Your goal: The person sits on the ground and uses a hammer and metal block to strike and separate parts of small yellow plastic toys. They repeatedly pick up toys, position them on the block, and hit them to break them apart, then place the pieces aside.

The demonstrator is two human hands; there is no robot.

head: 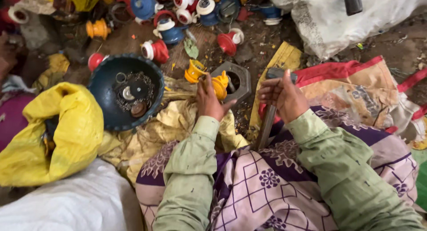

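My left hand (209,100) grips a yellow plastic spool-shaped part (219,84) and holds it against a grey hexagonal metal block (240,80) lying on the ground. My right hand (282,95) is closed around a hammer (268,120). Its grey head sticks out above my fist and its dark handle runs down toward my lap. A second yellow part (194,71) lies just left of the block. Both of my sleeves are pale green.
A dark blue bowl (106,95) with washers and small metal bits sits to the left. Several red, blue and yellow plastic parts (169,33) are piled at the top. Also around are a yellow bag (58,133), white sacks (338,17) and a patterned cloth (267,182) over my lap.
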